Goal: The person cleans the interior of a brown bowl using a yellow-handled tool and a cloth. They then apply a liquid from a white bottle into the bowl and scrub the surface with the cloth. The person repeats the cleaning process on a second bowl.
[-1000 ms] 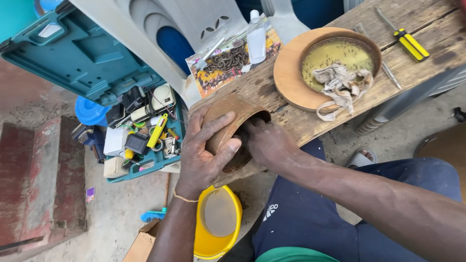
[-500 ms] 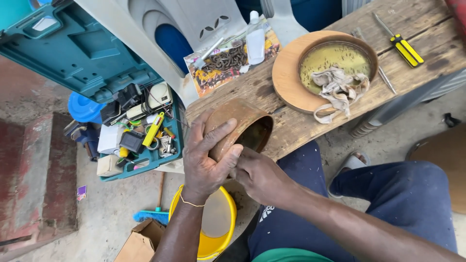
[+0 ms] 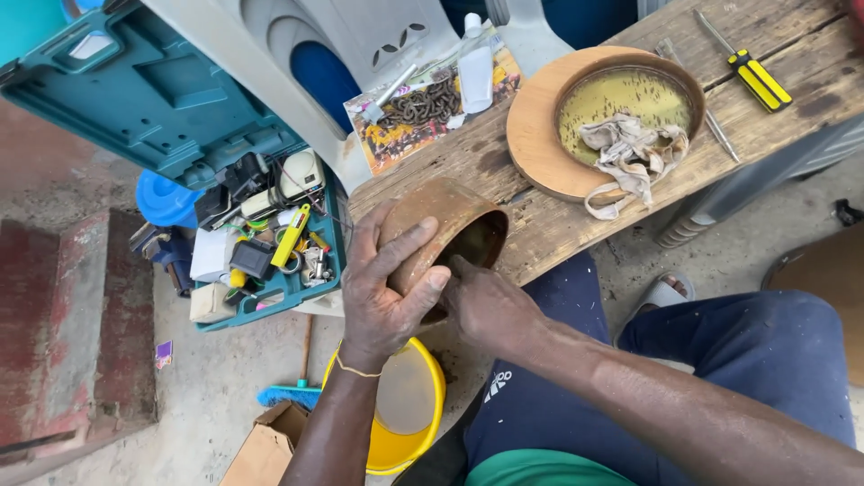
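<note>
The wooden bench (image 3: 576, 225) runs from my lap toward two o'clock, and the open teal tool case (image 3: 180, 117) sits on the ground at ten o'clock, its lower tray crowded with small tools, chargers and a yellow-handled piece I can't name. At one o'clock on the bench rests a round wooden dish (image 3: 540, 135) with a yellowish inner pan, and a crumpled rag (image 3: 630, 157) lies across its near rim. Below my knees at six o'clock stands a yellow bucket (image 3: 396, 450), which looks empty. At the near edge of the bench, dead centre, I have the rusty brown bowl (image 3: 450, 225) tipped on its side, mouth toward three o'clock. My left hand (image 3: 382, 288) is clamped over its outer wall, fingers spread and thumb pressed along the rim; my right hand (image 3: 486, 306) has its fingertips tucked inside the mouth, so I cannot tell how they are set. Half off the edge, the bowl could slip from my grip and drop toward the bucket. A black-and-yellow screwdriver (image 3: 756, 76) lies far off at two o'clock.
</note>
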